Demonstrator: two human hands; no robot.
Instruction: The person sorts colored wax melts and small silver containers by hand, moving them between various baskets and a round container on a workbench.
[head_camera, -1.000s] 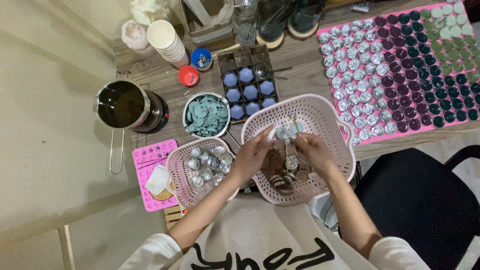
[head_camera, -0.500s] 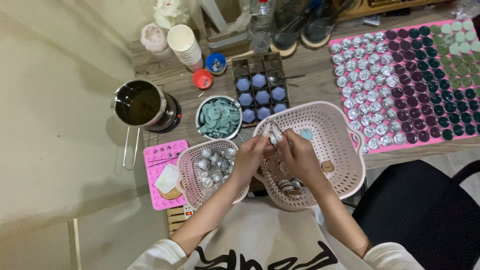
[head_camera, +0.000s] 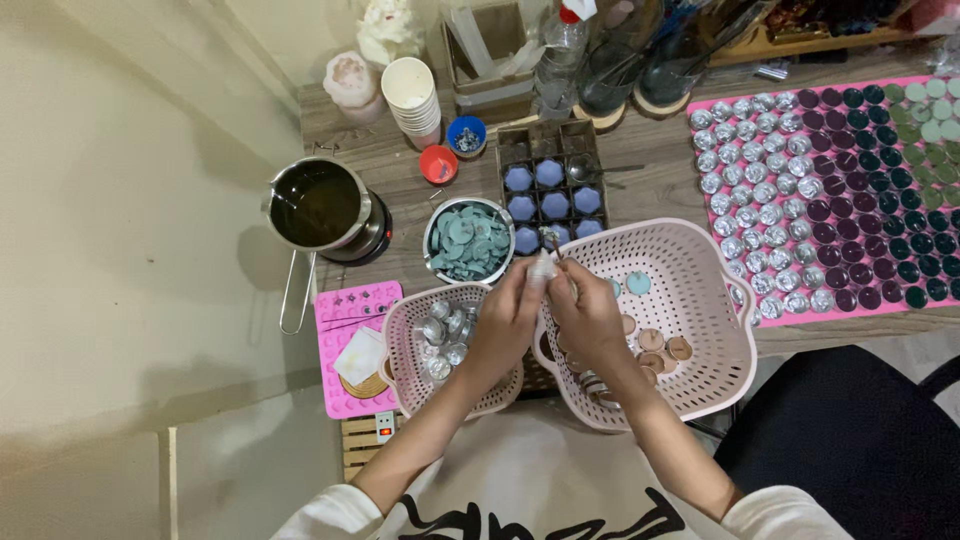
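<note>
Both hands meet above the large pink basket's (head_camera: 700, 300) near-left rim. Left hand (head_camera: 508, 322) pinches a small silver cup (head_camera: 541, 268); right hand (head_camera: 590, 318), just beside, grips a thin wick (head_camera: 556, 243) tilted upward over it.

Soft even indoor light, mostly sharp, dark shadow left of the metal pot (head_camera: 318, 205), foil cups (head_camera: 760, 200) glinting, slight wide-angle bend at edges

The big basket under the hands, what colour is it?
Pale pink big basket, clearest in the head view.

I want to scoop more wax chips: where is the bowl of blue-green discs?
In the head view, the metal bowl sits left of centre on the table, between the dark pot and the blue mould tray, just behind the small basket.
</note>
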